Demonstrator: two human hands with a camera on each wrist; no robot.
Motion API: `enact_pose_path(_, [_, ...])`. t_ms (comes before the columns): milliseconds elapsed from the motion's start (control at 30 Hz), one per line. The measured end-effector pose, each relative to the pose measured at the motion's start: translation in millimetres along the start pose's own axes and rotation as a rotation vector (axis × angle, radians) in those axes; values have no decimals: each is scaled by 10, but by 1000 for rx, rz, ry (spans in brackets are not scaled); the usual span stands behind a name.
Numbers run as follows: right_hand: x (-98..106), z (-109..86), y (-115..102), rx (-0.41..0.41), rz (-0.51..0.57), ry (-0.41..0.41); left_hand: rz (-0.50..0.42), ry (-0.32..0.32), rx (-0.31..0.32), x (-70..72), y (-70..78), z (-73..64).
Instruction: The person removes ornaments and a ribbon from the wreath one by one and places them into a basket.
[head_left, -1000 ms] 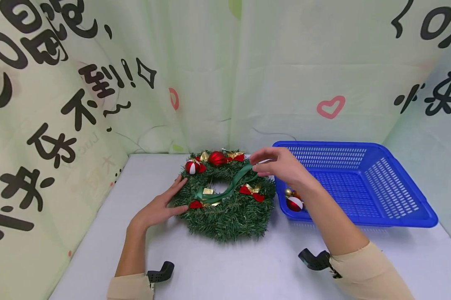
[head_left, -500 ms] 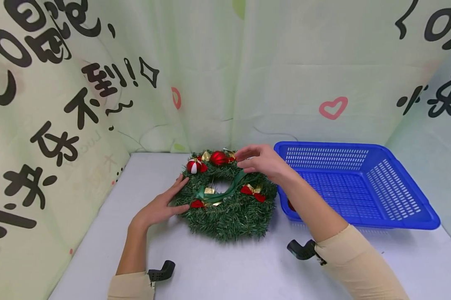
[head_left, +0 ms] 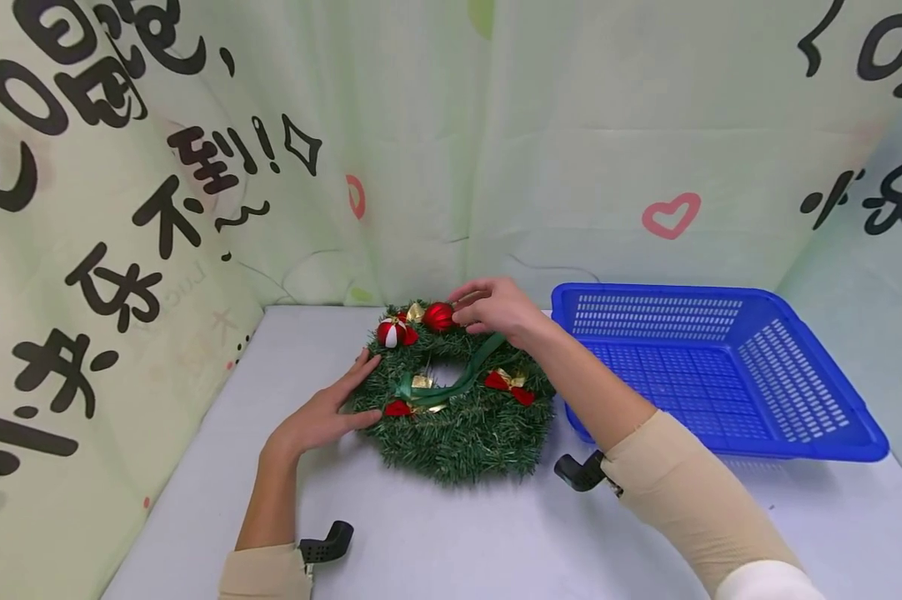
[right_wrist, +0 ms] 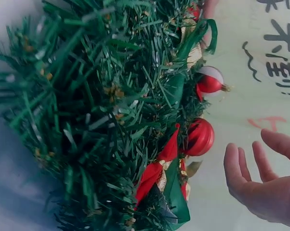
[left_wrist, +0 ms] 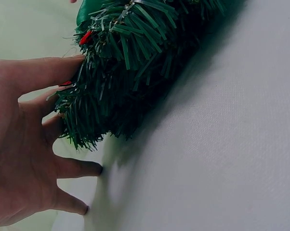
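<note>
A green wreath [head_left: 458,446] lies on the white table, decorated with a shiny red ball [head_left: 438,317], a red-and-white ball [head_left: 392,332] and red-and-gold bows [head_left: 509,387]. Green ribbon [head_left: 457,389] curves across its centre hole. At the wreath's left edge my left hand [head_left: 318,418] rests with fingers spread; the left wrist view shows the thumb at the needles and two fingertips down on the table. My right hand [head_left: 499,312] hovers over the far right of the wreath, fingers loosely bent beside the red ball. In the right wrist view, this hand [right_wrist: 268,185] holds nothing.
A blue plastic basket [head_left: 668,289] stands to the right of the wreath, its near left part hidden behind my right forearm. Printed curtains [head_left: 571,167] hang behind and beside the table. A black wrist camera [head_left: 327,542] sits at each sleeve.
My right hand has moved left across the far side of the wreath, from the ribbon's upper end toward the red ball. The left hand stays at the wreath's edge.
</note>
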State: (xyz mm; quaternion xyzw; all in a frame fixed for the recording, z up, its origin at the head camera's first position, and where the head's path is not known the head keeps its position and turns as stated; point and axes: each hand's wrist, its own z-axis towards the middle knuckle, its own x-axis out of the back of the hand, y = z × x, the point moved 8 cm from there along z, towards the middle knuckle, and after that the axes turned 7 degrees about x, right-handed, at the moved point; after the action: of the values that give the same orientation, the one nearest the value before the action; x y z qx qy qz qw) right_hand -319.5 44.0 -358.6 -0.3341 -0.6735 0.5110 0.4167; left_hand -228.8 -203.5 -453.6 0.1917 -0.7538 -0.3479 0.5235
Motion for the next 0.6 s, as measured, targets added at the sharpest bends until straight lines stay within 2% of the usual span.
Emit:
enact_pose_path(233, [-9, 134, 16, -9, -68, 16, -16, 3, -3, 0, -4, 28])
enact_pose_path(600, [-19, 290, 80, -50, -142, 43, -16, 1, -6, 6, 11, -3])
